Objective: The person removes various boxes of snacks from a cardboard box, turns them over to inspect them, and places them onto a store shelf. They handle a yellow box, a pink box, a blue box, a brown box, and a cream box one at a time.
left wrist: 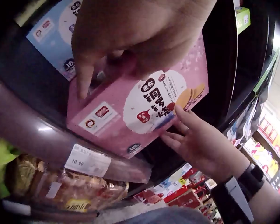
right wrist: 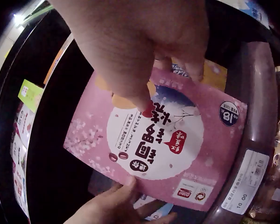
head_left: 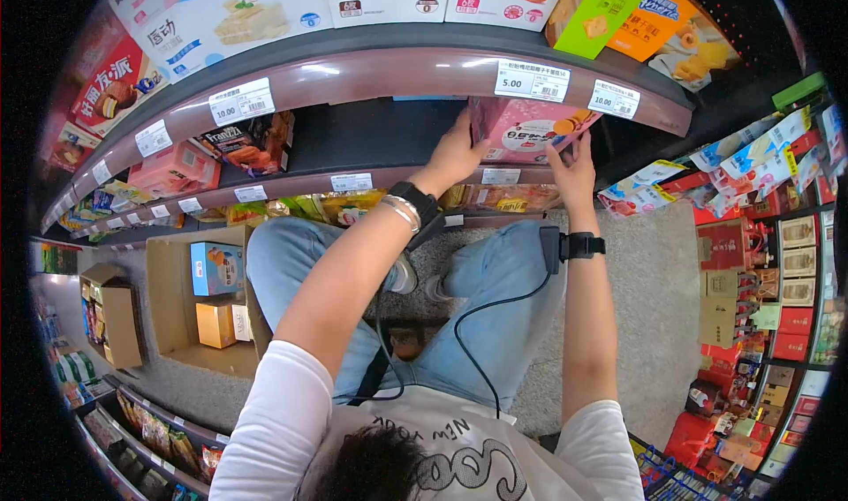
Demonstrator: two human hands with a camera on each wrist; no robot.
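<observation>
Pink carton (head_left: 528,135) at front edge of shelf (head_left: 300,188), left hand (head_left: 455,155), right hand (head_left: 574,173) gripping ends, best hold; I judge light, stiff, crushable.

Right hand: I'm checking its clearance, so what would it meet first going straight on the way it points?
Most likely the pink box, which the right hand is touching; what lies directly beyond it is unclear.

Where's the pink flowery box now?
In the head view, the pink box is near the top, right of centre, between the left hand and right hand, just below the 5.00 price tag.
</observation>
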